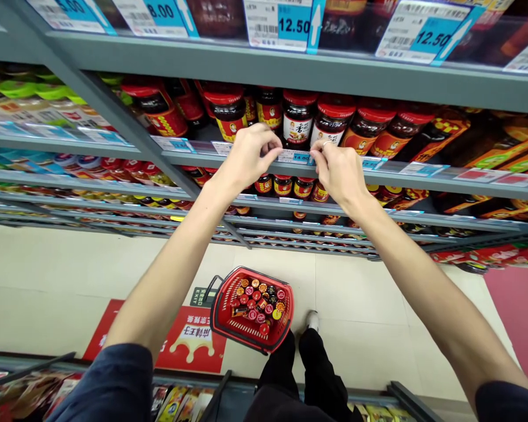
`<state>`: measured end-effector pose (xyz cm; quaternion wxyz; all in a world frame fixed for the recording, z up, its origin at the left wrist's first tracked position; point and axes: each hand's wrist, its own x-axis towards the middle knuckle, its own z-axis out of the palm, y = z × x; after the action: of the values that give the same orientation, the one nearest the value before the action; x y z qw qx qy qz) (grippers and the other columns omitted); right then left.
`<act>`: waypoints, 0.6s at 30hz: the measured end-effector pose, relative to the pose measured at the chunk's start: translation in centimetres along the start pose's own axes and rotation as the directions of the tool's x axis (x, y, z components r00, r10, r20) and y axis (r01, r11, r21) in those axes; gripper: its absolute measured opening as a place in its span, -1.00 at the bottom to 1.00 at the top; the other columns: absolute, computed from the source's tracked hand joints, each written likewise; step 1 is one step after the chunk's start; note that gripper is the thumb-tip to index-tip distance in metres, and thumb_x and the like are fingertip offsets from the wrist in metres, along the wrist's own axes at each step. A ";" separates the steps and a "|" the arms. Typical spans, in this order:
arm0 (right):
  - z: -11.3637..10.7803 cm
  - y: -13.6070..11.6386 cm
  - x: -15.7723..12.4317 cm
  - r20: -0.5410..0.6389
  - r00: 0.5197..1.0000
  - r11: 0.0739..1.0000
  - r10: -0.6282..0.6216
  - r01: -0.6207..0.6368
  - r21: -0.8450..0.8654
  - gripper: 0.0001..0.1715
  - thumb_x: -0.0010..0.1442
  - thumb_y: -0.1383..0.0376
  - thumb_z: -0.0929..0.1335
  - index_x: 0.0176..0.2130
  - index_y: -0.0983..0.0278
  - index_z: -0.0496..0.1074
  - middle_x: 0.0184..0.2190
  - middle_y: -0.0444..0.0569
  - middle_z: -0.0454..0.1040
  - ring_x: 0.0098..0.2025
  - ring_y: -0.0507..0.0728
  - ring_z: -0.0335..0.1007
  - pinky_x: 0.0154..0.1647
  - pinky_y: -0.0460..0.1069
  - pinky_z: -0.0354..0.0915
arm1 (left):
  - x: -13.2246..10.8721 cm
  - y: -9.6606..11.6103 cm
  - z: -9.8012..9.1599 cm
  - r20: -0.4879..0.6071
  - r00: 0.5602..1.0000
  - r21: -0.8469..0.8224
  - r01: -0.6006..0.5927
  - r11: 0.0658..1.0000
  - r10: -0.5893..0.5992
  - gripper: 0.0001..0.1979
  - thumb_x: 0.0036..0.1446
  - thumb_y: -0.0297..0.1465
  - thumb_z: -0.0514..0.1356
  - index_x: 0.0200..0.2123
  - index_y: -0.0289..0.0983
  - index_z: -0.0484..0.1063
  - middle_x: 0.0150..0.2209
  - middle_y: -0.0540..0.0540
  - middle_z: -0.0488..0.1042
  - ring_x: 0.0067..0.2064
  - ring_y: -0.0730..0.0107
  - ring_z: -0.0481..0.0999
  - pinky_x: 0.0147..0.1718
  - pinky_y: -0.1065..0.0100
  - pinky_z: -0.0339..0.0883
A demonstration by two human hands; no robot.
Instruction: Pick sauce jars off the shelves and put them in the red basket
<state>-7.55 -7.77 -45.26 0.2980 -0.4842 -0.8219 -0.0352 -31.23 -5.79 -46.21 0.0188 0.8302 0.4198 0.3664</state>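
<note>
Both my hands are at the front edge of a grey shelf (396, 176), on either side of a white-and-blue price tag (300, 157) reading 14.00. My left hand (254, 153) has its fingers curled, thumb and index fingertips at the tag's left end. A ring is on my right hand (339, 171), whose thumb and fingers pinch at the tag's right end. Just behind the tag stand red-lidded sauce jars with white labels, a left one (297, 120) and a right one (332, 120). Neither hand touches the jars.
More red-lidded jars (372, 126) and tilted bottles (488, 140) fill the shelf. Another shelf edge with price tags (286, 26) runs above. On the tiled floor a red basket (286, 328) full of small jars stands by my feet. Packaged goods (180, 404) sit behind me.
</note>
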 end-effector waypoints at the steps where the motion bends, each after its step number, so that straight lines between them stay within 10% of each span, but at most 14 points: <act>1: 0.0 0.0 0.0 0.004 1.000 1.000 -0.001 0.001 -0.006 -0.66 0.49 0.21 0.18 -0.03 0.28 0.45 -0.40 -0.03 0.51 -0.32 0.16 0.44 -0.17 0.05 0.29 | 0.0 -0.1 0.0 0.010 1.000 0.004 -0.018 1.000 0.018 -0.76 0.39 -0.29 0.12 -0.18 -0.32 0.51 -0.21 -0.13 0.47 -0.16 0.25 0.49 -0.02 0.17 0.40; 18: 0.9 0.8 0.0 -0.022 0.994 0.994 -0.103 0.104 0.020 -0.59 0.53 0.16 0.10 -0.02 0.30 0.40 -0.34 0.02 0.50 -0.33 0.14 0.42 -0.21 0.03 0.26 | 0.0 -0.6 1.2 -0.008 0.995 0.026 -0.101 0.995 0.102 -0.76 0.46 -0.38 -0.02 -0.12 -0.27 0.44 -0.13 -0.20 0.44 0.02 0.10 0.47 0.12 0.05 0.33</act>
<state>-7.31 -6.99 -46.22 0.3093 -0.4375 -0.8431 -0.0470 -30.86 -5.06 -47.25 -0.0124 0.8489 0.3818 0.3653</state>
